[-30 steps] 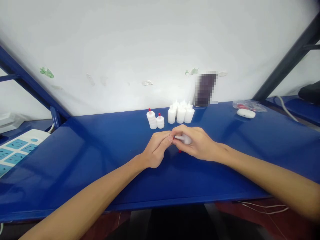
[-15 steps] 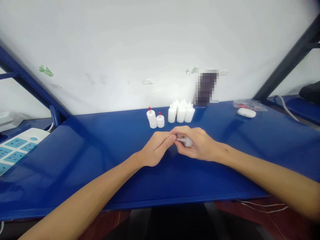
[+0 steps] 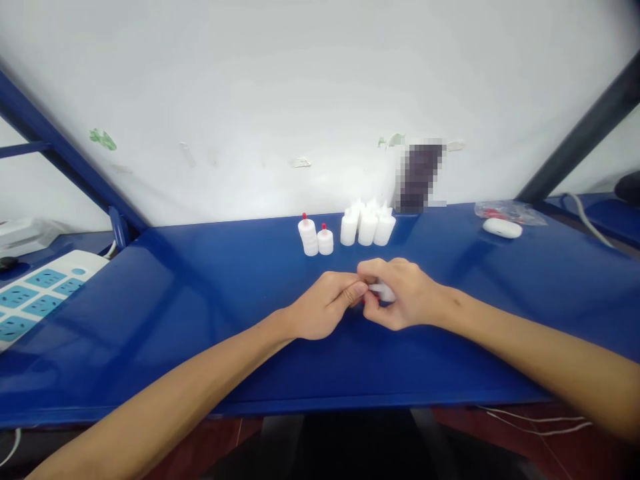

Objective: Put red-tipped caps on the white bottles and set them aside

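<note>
The small white bottle (image 3: 386,292) is in my right hand (image 3: 414,293), above the middle of the blue desk (image 3: 240,280). I see it lying over, its tapering nozzle (image 3: 374,287) turned toward my left hand (image 3: 323,308). My right fingers curl around the bottle, closed on it with the thumb below and the index finger arched above. My left fingers are drawn together, the thumb pressed flat at the nozzle's tip; I cannot tell what, if anything, is pinched between them. A bit of red (image 3: 363,302) shows just below the nozzle, between the two hands, too small for me to make out fully.

Beyond the hands, toward the wall (image 3: 250,100), two red-capped stacks (image 3: 316,240) of white rounded shapes stand upright side by side, the left one taller. Just to their right I have a tight group of white bottles (image 3: 367,229), upright, with bare pointed nozzles.

Behind that group, a dark pixelated shape (image 3: 420,177) is up against the wall. Farther right lie a smooth white case (image 3: 503,228) and, just behind it, a clear plastic bag (image 3: 509,212) with red pieces inside. At the far left I see a white power strip (image 3: 45,293) with blue socket faces.
</note>
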Tool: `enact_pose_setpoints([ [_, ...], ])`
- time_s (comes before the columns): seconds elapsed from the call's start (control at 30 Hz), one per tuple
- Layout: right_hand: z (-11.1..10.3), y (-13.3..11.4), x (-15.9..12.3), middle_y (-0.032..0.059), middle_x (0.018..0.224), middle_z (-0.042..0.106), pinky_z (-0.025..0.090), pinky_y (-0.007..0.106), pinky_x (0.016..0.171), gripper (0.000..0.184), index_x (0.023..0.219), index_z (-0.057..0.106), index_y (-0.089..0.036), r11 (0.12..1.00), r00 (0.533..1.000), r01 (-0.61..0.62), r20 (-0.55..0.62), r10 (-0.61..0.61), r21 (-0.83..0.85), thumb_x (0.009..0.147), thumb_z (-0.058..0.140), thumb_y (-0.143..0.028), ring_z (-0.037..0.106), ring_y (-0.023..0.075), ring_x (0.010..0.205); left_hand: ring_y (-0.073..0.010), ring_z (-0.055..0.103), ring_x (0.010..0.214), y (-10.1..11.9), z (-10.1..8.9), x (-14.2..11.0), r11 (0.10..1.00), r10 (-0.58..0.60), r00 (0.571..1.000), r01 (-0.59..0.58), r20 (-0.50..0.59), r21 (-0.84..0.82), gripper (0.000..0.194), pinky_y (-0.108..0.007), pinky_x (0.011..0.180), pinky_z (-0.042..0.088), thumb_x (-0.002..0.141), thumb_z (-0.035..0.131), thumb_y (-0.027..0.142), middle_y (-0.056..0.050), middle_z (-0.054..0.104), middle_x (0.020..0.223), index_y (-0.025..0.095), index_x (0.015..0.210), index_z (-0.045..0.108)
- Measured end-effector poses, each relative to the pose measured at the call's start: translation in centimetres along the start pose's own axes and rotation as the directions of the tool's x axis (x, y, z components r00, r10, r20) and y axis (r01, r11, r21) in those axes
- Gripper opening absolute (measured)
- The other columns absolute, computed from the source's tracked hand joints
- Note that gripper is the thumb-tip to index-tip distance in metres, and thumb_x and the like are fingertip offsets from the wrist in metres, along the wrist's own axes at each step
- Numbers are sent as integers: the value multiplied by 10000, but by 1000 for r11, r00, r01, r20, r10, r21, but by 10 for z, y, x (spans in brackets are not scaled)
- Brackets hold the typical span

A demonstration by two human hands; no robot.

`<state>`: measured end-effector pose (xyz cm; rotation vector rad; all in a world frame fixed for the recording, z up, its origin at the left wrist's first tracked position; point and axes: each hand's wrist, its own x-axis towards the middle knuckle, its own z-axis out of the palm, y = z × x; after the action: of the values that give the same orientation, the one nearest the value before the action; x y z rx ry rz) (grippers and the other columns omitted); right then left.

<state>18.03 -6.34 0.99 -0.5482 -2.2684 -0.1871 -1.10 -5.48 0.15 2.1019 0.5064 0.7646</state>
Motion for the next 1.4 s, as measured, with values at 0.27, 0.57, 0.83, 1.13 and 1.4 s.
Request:
enact_pose_setpoints([
  [0.27, -10, 2, 5, -20, 670, 617, 451, 270, 454, 222, 953, 514, -233, 999, 1000, -12, -14, 11, -48, 739, 505, -176, 536, 131, 484, -105, 362, 600, 8, 7, 3, 1000, 2, 999, -2, -33, -13, 452, -256, 593, 351, 1042, 301, 439, 20, 417, 657, 175, 691, 408],
  [0.57, -9, 8, 16, 35, 830, 642, 392, 242, 493, 204, 1023, 641, -170, 978, 984, -147, 79, 160, -151, 904, 565, -316, 546, 116, 600, -84, 271, 514, -1, -5, 6, 961, 138, 889, -14, -436, 276, 429, -274, 538, 228, 997, 358, 295, 41, 302, 547, 181, 590, 281],
  [0.83, -9, 26, 23, 101, 1144, 675, 452, 285, 574, 331, 1233, 630, -203, 958, 966, -172, 150, 210, -231, 948, 553, -353, 627, 155, 701, -110, 331, 556, -8, -2, 4, 968, 94, 833, 51, -546, 244, 416, -290, 568, 248, 995, 326, 338, 27, 350, 577, 185, 609, 334],
  [1.13, -1, 64, 76, 99, 1060, 727, 469, 352, 715, 351, 1143, 677, -177, 886, 841, -398, 293, 456, -237, 894, 583, -407, 659, 259, 900, -144, 540, 756, -21, -7, 4, 949, 43, 905, 94, -423, 300, 311, -284, 750, 440, 981, 368, 190, -31, 574, 868, 177, 1044, 673],
  [1.4, 9, 67, 102, 103, 1095, 715, 481, 343, 750, 434, 1210, 661, -172, 884, 766, -424, 443, 465, -195, 814, 656, -350, 658, 249, 910, -120, 651, 728, -20, -2, 1, 983, 14, 983, 21, -185, 184, 161, -232, 672, 491, 930, 606, 251, -34, 740, 921, 179, 1067, 649],
])
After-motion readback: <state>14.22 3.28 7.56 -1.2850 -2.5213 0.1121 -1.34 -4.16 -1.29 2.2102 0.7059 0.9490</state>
